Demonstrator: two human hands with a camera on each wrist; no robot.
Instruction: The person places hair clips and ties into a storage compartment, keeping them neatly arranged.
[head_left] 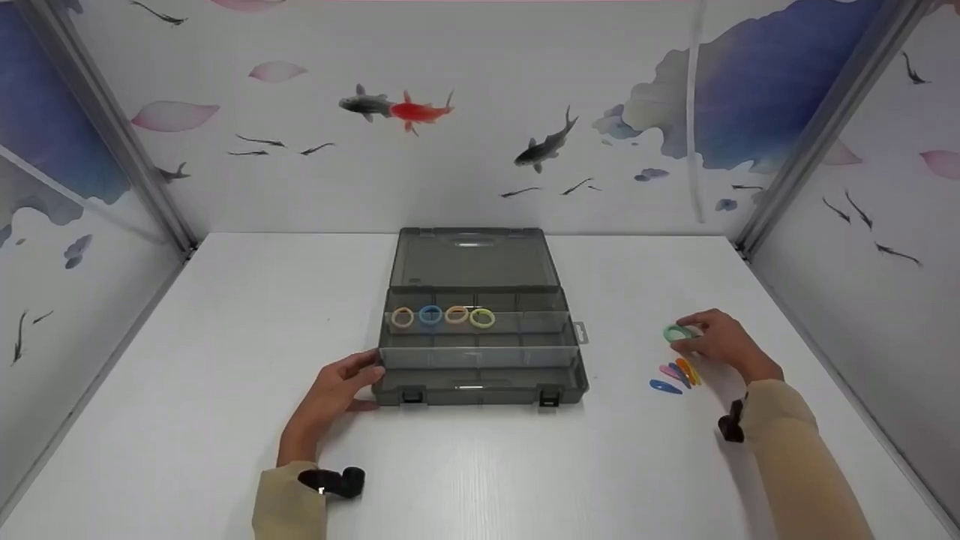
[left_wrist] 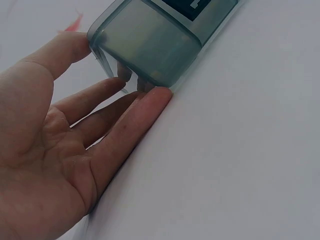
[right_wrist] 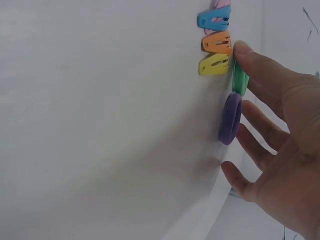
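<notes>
My left hand [head_left: 326, 397] touches the left front corner of a grey translucent compartment box [head_left: 480, 378], its lid raised; the left wrist view shows my extended fingers on the wall of the box [left_wrist: 155, 45] and my thumb at its edge. At the right, my right hand [head_left: 724, 341] pinches a green hair tie [head_left: 677, 334]. The right wrist view has a purple hair tie [right_wrist: 230, 119] below the green one, beside my fingers; overhead I cannot make it out. Several snap hair clips [head_left: 679, 371] lie nearby on the table.
Several hair ties [head_left: 456, 315] in orange, blue and yellow lie in a row in the box's back compartments. The box lid [head_left: 475, 259] leans back behind it. Walls printed with fish [head_left: 420, 112] border the white table [head_left: 480, 472] at the back and sides.
</notes>
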